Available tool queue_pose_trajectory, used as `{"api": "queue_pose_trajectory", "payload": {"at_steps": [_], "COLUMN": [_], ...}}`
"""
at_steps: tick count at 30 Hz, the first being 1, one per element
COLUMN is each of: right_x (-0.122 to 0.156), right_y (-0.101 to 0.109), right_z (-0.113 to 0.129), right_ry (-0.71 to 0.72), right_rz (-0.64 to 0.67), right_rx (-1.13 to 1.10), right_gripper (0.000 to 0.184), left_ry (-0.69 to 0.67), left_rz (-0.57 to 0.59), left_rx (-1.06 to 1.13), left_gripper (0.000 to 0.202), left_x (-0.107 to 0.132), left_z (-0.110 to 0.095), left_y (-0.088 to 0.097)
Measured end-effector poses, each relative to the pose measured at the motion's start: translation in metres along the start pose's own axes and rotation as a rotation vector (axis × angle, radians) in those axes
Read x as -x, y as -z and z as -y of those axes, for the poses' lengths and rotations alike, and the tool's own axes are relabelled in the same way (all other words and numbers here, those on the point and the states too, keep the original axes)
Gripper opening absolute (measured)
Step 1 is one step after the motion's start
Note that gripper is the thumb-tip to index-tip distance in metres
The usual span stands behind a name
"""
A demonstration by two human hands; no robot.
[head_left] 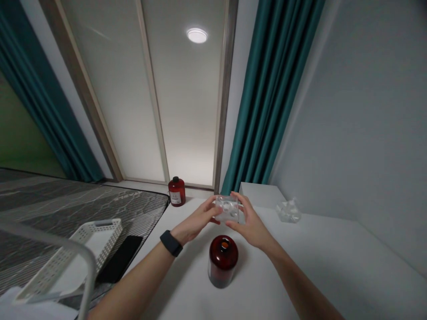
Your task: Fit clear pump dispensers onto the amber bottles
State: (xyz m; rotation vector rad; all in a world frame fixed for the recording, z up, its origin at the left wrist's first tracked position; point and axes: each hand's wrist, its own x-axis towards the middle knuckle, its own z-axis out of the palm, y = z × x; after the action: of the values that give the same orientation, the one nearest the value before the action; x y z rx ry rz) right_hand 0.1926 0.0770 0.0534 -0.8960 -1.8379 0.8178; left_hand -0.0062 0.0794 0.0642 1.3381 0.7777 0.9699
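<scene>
The left hand and right hand grip a clear plastic case from opposite sides, fingers curled to steady it, above a white table at upper centre. A dark red glass bottle stands just below the hands; a smaller red bottle stands farther up.

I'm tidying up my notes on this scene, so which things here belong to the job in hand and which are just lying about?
In hand: clear plastic case, left hand, right hand.
Lying about: dark red bottle, red bottle with black cap, white lattice basket, black phone, crumpled clear plastic.
</scene>
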Motion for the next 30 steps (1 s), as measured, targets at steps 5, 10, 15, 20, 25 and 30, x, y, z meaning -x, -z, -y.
{"api": "queue_pose_trajectory", "payload": {"at_steps": [5, 10, 15, 20, 25, 30], "right_x": [0.01, 0.023, 0.023, 0.02, 0.021, 0.025], "right_y": [0.031, 0.061, 0.044, 0.021, 0.018, 0.017], "right_z": [0.022, 0.061, 0.059, 0.043, 0.044, 0.044], "right_ry": [0.041, -0.027, -0.067, 0.047, 0.034, -0.038], "right_rz": [-0.068, 0.435, 0.752, 0.781, 0.633, 0.442], "right_rx": [0.286, 0.325, 0.274, 0.165, 0.191, 0.341], "right_gripper": [0.076, 0.055, 0.093, 0.079, 0.067, 0.068], "left_ry": [0.024, 0.056, 0.069, 0.074, 0.034, -0.006], "left_rz": [-0.055, -0.07, -0.132, -0.156, -0.142, -0.172], "left_rx": [-0.023, -0.037, -0.094, -0.127, -0.143, -0.14], "left_gripper": [0.047, 0.047, 0.049, 0.048, 0.047, 0.045], "left_x": [-0.01, -0.021, -0.027, -0.028, -0.027, -0.027], "left_z": [-0.003, -0.001, 0.009, 0.014, 0.01, 0.007], "left_y": [0.005, 0.014, 0.022, 0.025, 0.023, 0.021]}}
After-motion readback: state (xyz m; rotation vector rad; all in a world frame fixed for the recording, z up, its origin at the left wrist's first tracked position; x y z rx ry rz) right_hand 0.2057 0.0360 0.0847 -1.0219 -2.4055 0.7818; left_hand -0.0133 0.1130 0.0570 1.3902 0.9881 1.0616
